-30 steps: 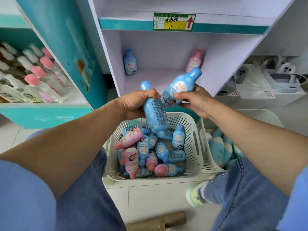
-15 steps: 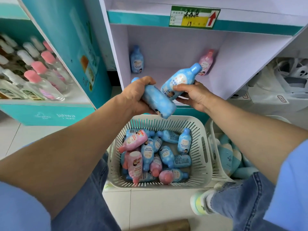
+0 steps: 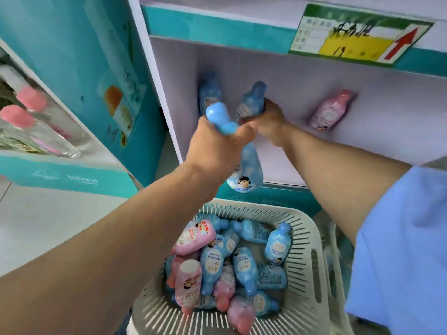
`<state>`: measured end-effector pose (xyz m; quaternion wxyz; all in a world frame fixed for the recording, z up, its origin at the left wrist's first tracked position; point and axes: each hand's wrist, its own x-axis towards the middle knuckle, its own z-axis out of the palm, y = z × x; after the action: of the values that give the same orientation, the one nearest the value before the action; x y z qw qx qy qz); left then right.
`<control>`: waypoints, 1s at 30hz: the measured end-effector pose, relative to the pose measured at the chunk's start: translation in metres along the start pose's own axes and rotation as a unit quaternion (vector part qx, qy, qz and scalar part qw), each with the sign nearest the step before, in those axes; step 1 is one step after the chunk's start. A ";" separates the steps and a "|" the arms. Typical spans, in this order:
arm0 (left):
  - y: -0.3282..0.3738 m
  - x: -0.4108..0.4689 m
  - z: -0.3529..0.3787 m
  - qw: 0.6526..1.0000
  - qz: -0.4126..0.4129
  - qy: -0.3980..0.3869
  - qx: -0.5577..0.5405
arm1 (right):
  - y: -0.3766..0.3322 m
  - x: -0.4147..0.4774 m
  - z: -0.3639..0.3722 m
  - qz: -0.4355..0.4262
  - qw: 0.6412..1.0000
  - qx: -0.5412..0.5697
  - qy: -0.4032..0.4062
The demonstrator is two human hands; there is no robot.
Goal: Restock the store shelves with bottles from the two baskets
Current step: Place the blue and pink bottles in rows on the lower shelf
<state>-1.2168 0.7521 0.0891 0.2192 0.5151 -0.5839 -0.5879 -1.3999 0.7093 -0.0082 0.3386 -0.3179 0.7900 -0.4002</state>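
Nearest, the white slatted basket point(image 3: 312, 252) holds a loose heap of blue and pink bottles point(image 3: 242, 264), lying every which way. Above the basket's far rim, the left hand point(image 3: 217, 153) is wrapped round the neck of a blue bottle point(image 3: 250, 170), cap up, its base hanging toward that rim. Just beyond the basket, inside the white shelf point(image 3: 362, 146), the right hand point(image 3: 271, 117) is curled round the lower body of a second blue bottle point(image 3: 250, 102), cap up and slightly tilted. Whether its base touches the shelf floor cannot be told. Farther from the basket, at the shelf's back wall, a third blue bottle point(image 3: 209, 93) stands left of the hands and a pink bottle point(image 3: 330, 110) right of them. Above these, a price label point(image 3: 358, 35) sits on the shelf edge.
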 end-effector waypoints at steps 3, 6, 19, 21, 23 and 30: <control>0.005 0.012 -0.010 0.995 0.055 0.066 0.047 | -0.002 0.034 0.014 -0.032 0.994 -0.103 0.008; 0.010 0.012 -0.019 0.993 0.080 0.069 0.048 | -0.007 0.051 0.021 -0.040 0.988 -0.146 0.014; 0.002 0.002 -0.027 0.995 0.083 0.016 0.060 | 0.005 0.079 0.032 -0.061 0.983 -0.166 0.041; 0.003 0.002 -0.025 0.995 0.084 0.018 0.048 | 0.003 0.074 0.037 -0.046 0.987 -0.145 0.052; 0.004 0.004 -0.023 0.996 0.081 0.022 0.031 | 0.002 0.065 0.038 -0.021 0.988 -0.135 0.066; -0.003 0.009 -0.013 0.999 0.022 0.035 0.016 | -0.036 -0.028 0.005 -0.022 0.997 -0.011 -0.078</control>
<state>-1.2083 0.7389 0.0860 0.2446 0.5260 -0.5960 -0.5552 -1.3711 0.7115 0.0282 0.3872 -0.3691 0.7582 -0.3728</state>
